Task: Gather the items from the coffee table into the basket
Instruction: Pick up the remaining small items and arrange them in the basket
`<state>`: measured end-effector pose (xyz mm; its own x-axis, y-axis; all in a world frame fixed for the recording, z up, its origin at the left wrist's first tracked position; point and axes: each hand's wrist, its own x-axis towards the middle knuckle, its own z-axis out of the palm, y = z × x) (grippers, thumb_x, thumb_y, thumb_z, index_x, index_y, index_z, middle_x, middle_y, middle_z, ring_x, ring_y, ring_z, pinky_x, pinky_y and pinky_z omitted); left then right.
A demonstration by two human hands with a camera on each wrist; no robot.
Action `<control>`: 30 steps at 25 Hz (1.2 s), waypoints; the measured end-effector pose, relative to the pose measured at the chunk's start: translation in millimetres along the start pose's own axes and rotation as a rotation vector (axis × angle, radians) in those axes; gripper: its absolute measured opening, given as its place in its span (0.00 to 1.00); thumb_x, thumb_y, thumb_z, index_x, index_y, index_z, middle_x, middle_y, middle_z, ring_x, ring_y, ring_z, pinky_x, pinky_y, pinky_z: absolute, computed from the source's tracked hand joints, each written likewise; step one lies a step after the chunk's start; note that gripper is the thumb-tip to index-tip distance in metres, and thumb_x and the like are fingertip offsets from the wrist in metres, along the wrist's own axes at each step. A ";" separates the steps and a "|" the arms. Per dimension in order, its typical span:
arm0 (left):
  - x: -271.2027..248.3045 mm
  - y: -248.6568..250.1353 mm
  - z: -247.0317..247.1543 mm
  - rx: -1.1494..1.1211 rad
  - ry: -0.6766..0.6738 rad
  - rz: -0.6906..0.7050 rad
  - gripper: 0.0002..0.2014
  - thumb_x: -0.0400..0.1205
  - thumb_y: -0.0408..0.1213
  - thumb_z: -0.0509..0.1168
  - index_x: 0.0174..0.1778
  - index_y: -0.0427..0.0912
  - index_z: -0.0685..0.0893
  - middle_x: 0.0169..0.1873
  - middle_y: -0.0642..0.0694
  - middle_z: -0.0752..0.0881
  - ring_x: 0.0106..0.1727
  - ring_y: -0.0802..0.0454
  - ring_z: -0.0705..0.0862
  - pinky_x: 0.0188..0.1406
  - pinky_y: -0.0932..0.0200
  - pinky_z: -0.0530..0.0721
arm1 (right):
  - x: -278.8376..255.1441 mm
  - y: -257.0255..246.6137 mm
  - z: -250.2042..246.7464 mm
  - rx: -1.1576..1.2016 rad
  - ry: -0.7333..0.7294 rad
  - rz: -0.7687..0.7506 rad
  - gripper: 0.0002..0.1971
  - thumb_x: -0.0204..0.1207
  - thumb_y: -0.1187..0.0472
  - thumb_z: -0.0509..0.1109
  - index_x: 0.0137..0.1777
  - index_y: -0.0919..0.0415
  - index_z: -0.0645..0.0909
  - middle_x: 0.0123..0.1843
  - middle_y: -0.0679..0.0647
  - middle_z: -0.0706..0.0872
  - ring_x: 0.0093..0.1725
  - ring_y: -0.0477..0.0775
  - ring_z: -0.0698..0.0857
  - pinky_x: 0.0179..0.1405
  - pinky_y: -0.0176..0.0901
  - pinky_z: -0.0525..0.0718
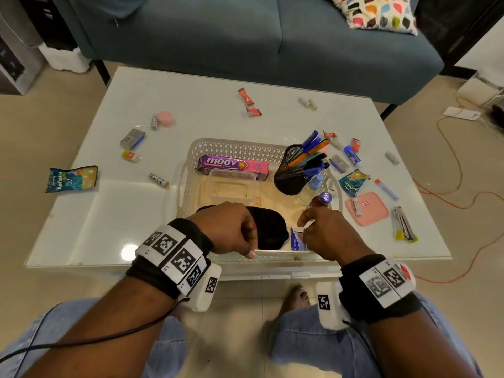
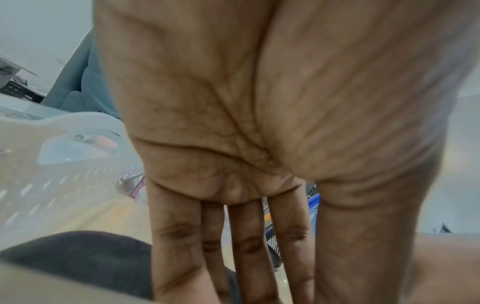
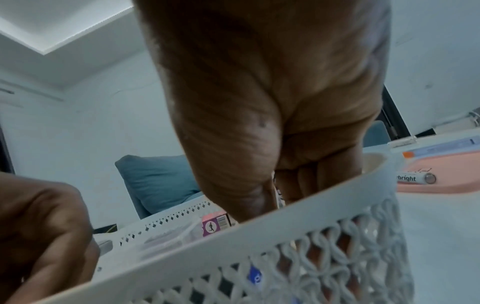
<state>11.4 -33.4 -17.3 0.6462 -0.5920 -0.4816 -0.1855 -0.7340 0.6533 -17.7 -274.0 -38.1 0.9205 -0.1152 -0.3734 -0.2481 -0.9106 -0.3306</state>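
The white lattice basket (image 1: 234,144) stands mid-table and holds a purple moov box (image 1: 231,163), a clear tub (image 1: 231,186), a black mesh pen cup (image 1: 294,173), small bottles and a black soft pouch (image 1: 268,227). My left hand (image 1: 245,246) hangs over the pouch at the basket's near rim; in the left wrist view its fingers (image 2: 233,246) point straight down beside the pouch (image 2: 78,257). My right hand (image 1: 308,227) pinches a small white piece (image 1: 299,229) just above a blue box (image 1: 296,241) in the basket's near right corner. The right wrist view shows curled fingers (image 3: 298,185) behind the basket rim (image 3: 285,232).
Loose items lie around the basket: a teal sachet (image 1: 72,178), batteries, a pink round tin (image 1: 165,118), red wrappers (image 1: 245,96), and a pink square lid (image 1: 368,208) with a battery on it, beside a stapler (image 1: 403,225). A blue sofa (image 1: 245,36) stands behind; orange cables (image 1: 450,159) trail right.
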 end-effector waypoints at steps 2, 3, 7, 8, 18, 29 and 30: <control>0.6 -0.7 -1.1 -0.003 -0.011 -0.002 0.05 0.75 0.42 0.80 0.44 0.49 0.94 0.41 0.58 0.93 0.47 0.62 0.89 0.59 0.54 0.88 | 3.2 2.2 2.4 -0.054 0.038 0.018 0.12 0.75 0.64 0.78 0.57 0.52 0.88 0.61 0.57 0.87 0.53 0.58 0.86 0.48 0.41 0.77; 0.8 -0.9 -1.4 -0.005 -0.016 -0.002 0.05 0.75 0.43 0.80 0.44 0.50 0.94 0.41 0.58 0.93 0.47 0.62 0.89 0.60 0.52 0.88 | 2.8 1.9 3.9 -0.078 0.052 0.022 0.13 0.75 0.62 0.79 0.58 0.51 0.88 0.62 0.57 0.87 0.55 0.58 0.86 0.49 0.41 0.77; 1.6 -2.7 -1.2 -0.014 -0.018 -0.007 0.05 0.74 0.44 0.80 0.43 0.51 0.94 0.41 0.58 0.93 0.48 0.62 0.89 0.62 0.48 0.87 | -2.7 -6.0 7.1 -0.181 0.106 -0.002 0.16 0.77 0.59 0.78 0.63 0.50 0.85 0.58 0.55 0.87 0.55 0.57 0.86 0.47 0.42 0.76; 2.6 -2.9 -1.3 -0.014 -0.018 -0.009 0.05 0.74 0.44 0.80 0.43 0.51 0.94 0.41 0.58 0.93 0.48 0.62 0.89 0.62 0.48 0.87 | -3.9 -9.5 6.3 -0.188 0.133 -0.024 0.15 0.77 0.58 0.78 0.63 0.50 0.84 0.57 0.54 0.87 0.54 0.57 0.86 0.46 0.43 0.76; -27.5 -14.3 -50.6 -0.175 0.179 -0.006 0.10 0.79 0.50 0.75 0.49 0.48 0.91 0.40 0.55 0.92 0.42 0.58 0.91 0.41 0.65 0.86 | 19.9 -50.1 33.1 -0.044 0.020 -0.234 0.09 0.72 0.49 0.81 0.46 0.44 0.83 0.41 0.45 0.88 0.44 0.53 0.88 0.38 0.43 0.82; -75.7 -251.0 -149.0 -0.006 0.696 -0.961 0.38 0.79 0.57 0.73 0.79 0.37 0.73 0.78 0.33 0.75 0.75 0.31 0.76 0.75 0.43 0.75 | 33.9 -44.1 41.0 -0.016 -0.065 -0.234 0.10 0.72 0.50 0.81 0.45 0.44 0.81 0.41 0.44 0.87 0.43 0.51 0.87 0.35 0.41 0.78; -77.8 -259.9 -142.7 -0.039 0.674 -0.964 0.37 0.79 0.59 0.72 0.76 0.36 0.77 0.74 0.32 0.79 0.69 0.31 0.80 0.71 0.44 0.78 | 34.8 -44.4 41.0 -0.020 -0.061 -0.235 0.10 0.72 0.50 0.81 0.45 0.44 0.81 0.42 0.44 0.87 0.43 0.50 0.87 0.34 0.41 0.77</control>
<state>114.9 251.0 -66.3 0.7697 0.5069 -0.3882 0.6096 -0.7642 0.2107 13.0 -221.3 -71.9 0.9322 0.1243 -0.3398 -0.0225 -0.9175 -0.3972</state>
